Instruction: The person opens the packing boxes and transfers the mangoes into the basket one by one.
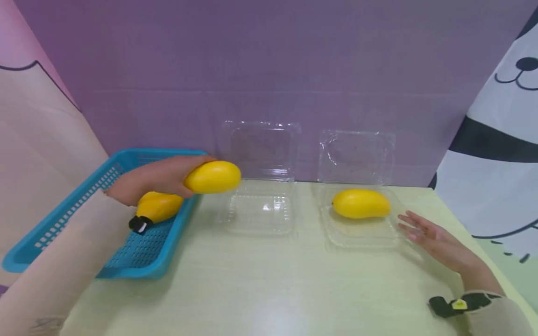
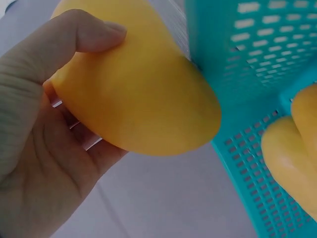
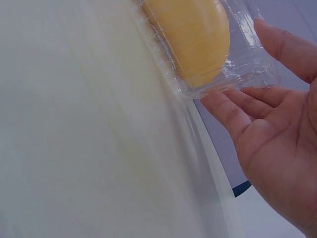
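Note:
My left hand (image 1: 168,175) grips a yellow mango (image 1: 215,177) over the right rim of a blue basket, thumb on one side and fingers beneath it in the left wrist view. Below that wrist, more mangoes (image 2: 290,163) lie in the basket (image 2: 237,104). On the table, a clear plastic clamshell box (image 1: 357,238) stands with its lid up and one mango (image 1: 361,204) inside. Beside its right edge is my right hand (image 1: 437,240), fingers extended and holding nothing; in the right wrist view its fingertips are right at the box's corner.
Another clear clamshell box (image 1: 259,214), its lid (image 1: 262,151) raised, stands between the basket and the filled box. A purple backdrop (image 1: 269,60) rises behind the pale table (image 1: 260,284). To the right hangs a cloth with a cartoon animal print (image 1: 500,144).

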The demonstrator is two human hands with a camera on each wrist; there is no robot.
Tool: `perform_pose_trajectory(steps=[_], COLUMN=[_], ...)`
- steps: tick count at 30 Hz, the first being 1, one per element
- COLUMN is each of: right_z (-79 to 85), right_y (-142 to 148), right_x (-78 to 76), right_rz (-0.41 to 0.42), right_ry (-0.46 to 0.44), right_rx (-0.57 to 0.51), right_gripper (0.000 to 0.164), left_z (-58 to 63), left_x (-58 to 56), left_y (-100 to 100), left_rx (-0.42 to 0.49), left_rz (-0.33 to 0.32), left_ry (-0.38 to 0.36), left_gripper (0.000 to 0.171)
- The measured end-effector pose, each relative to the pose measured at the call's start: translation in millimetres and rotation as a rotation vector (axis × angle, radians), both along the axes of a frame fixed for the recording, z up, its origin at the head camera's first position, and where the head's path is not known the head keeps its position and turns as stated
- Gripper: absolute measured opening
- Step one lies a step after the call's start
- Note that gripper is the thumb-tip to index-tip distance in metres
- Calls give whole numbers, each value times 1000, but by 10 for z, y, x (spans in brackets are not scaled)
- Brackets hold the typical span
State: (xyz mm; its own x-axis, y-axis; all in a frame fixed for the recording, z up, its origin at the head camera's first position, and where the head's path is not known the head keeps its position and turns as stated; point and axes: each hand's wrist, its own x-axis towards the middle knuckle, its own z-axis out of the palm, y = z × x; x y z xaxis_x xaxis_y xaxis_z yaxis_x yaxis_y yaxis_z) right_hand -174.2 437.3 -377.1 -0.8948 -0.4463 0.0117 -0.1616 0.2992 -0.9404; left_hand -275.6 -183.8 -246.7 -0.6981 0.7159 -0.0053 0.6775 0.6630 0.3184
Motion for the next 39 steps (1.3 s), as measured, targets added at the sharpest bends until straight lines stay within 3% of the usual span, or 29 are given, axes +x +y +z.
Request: perform_pose_trajectory(steps=[4, 8, 15, 25, 33, 39], right_z=[-6, -12, -10, 10, 22, 19], right_y=[-10, -17, -22, -20, -55, -69], right_x=[-10, -17, -23, -26, -42, -44], right_rz=[10, 11, 15, -24, -39, -32], right_ry=[12, 6, 5, 27, 21, -4], right_rx=[-6, -13, -23, 51, 63, 44], right_gripper=[59, 60, 60, 61, 61, 62], left_z=[-23, -18, -33, -91, -191, -254], left_x=[15, 41, 80, 102, 117, 131], left_y=[-137, -281, -513, -849, -1115, -1228], left_rx=[-1, -25, 19, -2, -65, -107], left_rz=[4, 54, 93, 169, 235, 258], left_ry=[15, 10, 13, 20, -69, -249], left_gripper=[78, 82, 80, 79, 76, 83])
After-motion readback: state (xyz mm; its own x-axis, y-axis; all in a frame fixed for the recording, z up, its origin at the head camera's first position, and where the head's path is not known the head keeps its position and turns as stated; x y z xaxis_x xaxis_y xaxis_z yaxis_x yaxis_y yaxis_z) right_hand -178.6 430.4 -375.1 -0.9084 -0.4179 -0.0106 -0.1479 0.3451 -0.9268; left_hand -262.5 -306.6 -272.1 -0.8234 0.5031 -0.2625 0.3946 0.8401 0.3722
